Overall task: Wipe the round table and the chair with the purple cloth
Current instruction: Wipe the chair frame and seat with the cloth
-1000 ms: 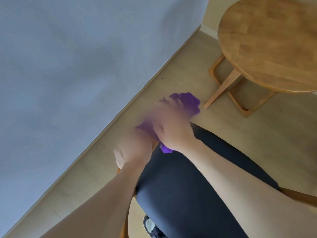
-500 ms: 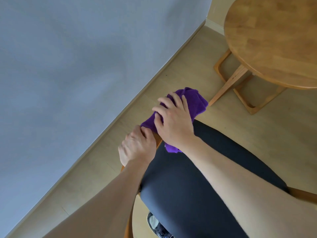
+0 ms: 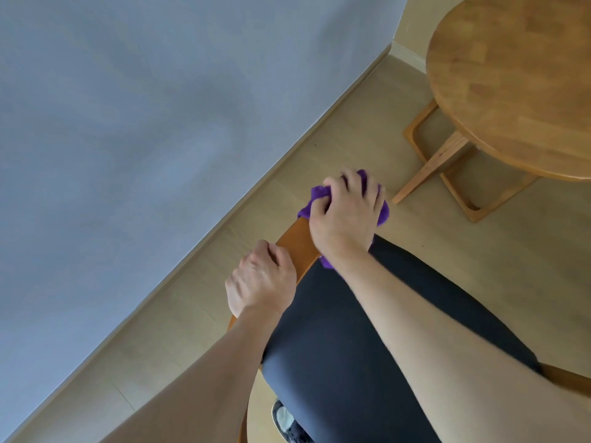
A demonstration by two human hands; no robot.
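Note:
A chair with a dark padded seat [image 3: 345, 346] and an orange-brown wooden top rail [image 3: 295, 243] fills the lower middle. My right hand [image 3: 347, 215] grips the bunched purple cloth [image 3: 311, 203] against the far end of that rail, and most of the cloth is hidden under it. My left hand [image 3: 260, 279] curls round the nearer part of the same rail. The round wooden table [image 3: 511, 78] stands at the upper right, apart from both hands.
A blue-grey wall [image 3: 144, 139] runs along the left and meets the pale wood floor [image 3: 179, 340] at a skirting line. The table's crossed wooden legs [image 3: 447, 164] stand just beyond the chair. A shoe [image 3: 287, 423] shows beneath the seat.
My right hand has slid the purple cloth farther along the rail, away from my left hand, baring a stretch of wood between them. My left hand has kept its hold.

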